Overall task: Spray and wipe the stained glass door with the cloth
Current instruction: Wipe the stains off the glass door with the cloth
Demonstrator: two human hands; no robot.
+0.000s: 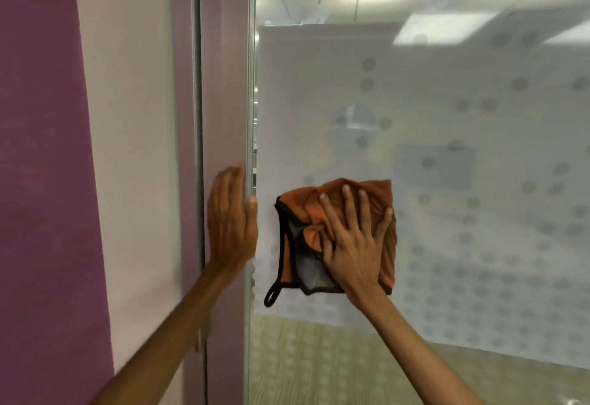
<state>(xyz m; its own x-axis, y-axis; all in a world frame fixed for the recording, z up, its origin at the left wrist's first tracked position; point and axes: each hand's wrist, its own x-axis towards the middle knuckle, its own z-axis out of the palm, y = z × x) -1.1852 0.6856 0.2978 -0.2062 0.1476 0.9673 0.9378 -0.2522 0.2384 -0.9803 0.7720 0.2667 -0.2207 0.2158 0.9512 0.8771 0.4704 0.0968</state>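
The glass door (447,149) fills the right of the view, frosted with a pattern of grey dots. An orange cloth (386,213) with black trim, a grey underside and a small hanging loop lies bunched against the glass near its left edge. My right hand (354,242) presses flat on the cloth with its fingers spread. My left hand (231,222) holds the door's left edge (250,117), fingers on the near side and thumb wrapped around onto the glass. No spray bottle is in view.
A mauve door frame (220,85) runs vertically just left of the glass, beside a white and purple wall (41,149). Through the glass I see ceiling lights and a pale wooden floor (319,366).
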